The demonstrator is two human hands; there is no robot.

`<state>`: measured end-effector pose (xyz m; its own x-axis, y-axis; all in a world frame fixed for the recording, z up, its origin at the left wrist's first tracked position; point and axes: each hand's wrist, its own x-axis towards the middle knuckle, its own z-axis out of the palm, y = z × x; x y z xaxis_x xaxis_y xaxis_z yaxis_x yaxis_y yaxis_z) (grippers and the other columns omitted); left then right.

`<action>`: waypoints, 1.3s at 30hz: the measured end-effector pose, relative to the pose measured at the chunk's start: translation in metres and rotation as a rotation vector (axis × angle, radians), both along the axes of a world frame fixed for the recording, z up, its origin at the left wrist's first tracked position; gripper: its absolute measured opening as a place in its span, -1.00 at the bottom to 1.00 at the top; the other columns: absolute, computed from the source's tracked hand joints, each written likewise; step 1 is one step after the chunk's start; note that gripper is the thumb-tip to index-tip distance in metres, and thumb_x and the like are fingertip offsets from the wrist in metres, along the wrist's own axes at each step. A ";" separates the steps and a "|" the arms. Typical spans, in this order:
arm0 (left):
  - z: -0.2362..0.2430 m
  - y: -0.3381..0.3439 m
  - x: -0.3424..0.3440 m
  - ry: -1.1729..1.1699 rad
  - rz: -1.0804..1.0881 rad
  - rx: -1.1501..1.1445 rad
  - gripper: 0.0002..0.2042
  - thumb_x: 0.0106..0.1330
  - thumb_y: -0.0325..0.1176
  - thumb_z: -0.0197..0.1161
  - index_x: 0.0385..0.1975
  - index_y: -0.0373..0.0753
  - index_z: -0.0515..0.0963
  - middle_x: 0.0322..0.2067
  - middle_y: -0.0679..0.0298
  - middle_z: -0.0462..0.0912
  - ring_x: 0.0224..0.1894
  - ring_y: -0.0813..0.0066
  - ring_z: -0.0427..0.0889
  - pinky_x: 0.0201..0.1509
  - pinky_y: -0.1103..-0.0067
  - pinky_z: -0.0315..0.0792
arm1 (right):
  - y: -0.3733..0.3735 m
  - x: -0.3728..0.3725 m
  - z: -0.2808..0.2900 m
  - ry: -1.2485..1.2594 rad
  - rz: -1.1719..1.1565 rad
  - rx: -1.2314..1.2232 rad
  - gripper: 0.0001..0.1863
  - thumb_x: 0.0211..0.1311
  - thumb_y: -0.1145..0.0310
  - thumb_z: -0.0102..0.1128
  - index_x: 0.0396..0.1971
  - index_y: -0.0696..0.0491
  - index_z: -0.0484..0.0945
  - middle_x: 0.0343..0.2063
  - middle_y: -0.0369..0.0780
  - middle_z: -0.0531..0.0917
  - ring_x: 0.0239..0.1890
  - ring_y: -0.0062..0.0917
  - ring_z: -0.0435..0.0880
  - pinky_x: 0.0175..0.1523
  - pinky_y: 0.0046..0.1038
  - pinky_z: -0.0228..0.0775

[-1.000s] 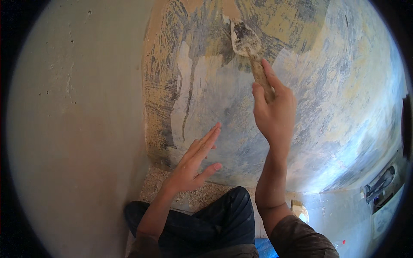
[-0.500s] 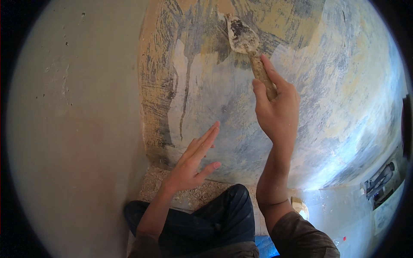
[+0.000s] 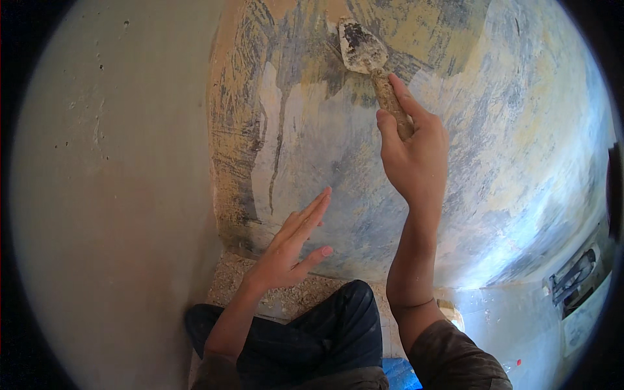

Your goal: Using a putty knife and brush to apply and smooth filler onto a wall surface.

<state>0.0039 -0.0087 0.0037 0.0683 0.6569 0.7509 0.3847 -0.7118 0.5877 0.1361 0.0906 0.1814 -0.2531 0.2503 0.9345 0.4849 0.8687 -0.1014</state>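
My right hand [image 3: 419, 146] is closed round the crusted handle of a small pointed trowel [image 3: 361, 47]. Its index finger lies along the handle, and the blade, spattered white and dark, is at the upper part of the wall [image 3: 364, 149]. That wall is patchy, with ochre, grey and whitish areas and dark scrape marks. Lower and to the left, my left hand [image 3: 289, 250] is held out with straight fingers and the thumb apart, holding nothing. Whether its fingertips touch the wall cannot be made out.
A smoother greenish-grey wall [image 3: 117, 195] meets the scraped one in a corner on the left. Crumbled debris [image 3: 237, 276] lies along the floor at the wall's foot, by my bent legs [image 3: 318, 338]. Something blue [image 3: 401, 374] is beside me; a recessed box [image 3: 575, 279] sits far right.
My right hand and the trowel have shifted slightly up and to the left along the wall. The left hand has stayed almost where it was.
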 end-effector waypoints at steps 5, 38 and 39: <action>0.001 -0.004 -0.001 0.017 0.016 0.005 -0.29 0.36 -0.31 0.19 0.45 -0.26 0.01 0.46 0.08 0.02 0.37 0.12 0.24 0.27 0.36 0.32 | -0.014 0.009 0.008 -0.031 -0.007 -0.258 -0.53 0.20 0.40 0.15 0.16 0.05 0.53 -0.71 -0.30 0.52 -0.64 -0.71 0.38 -0.46 -0.53 0.31; 0.000 -0.002 0.000 0.017 0.005 -0.002 -0.30 0.37 -0.29 0.18 0.45 -0.26 0.00 0.46 0.10 0.03 0.38 0.12 0.23 0.28 0.34 0.31 | -0.004 -0.008 0.020 0.001 0.055 -0.059 -0.54 0.11 0.40 0.11 0.06 0.16 0.56 -0.45 0.12 0.64 -0.35 -0.05 0.66 -0.17 -0.18 0.46; 0.001 -0.002 0.001 0.026 0.003 -0.003 -0.30 0.37 -0.29 0.18 0.45 -0.26 0.01 0.46 0.10 0.03 0.37 0.12 0.24 0.28 0.34 0.31 | -0.006 -0.006 0.021 0.002 0.054 -0.060 -0.54 0.11 0.40 0.11 0.06 0.16 0.56 -0.45 0.12 0.64 -0.35 -0.05 0.66 -0.17 -0.18 0.46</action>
<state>0.0049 -0.0105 0.0043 0.0859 0.6593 0.7469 0.4017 -0.7090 0.5796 0.1297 0.0845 0.2021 -0.2663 0.2916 0.9187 0.4369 0.8861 -0.1546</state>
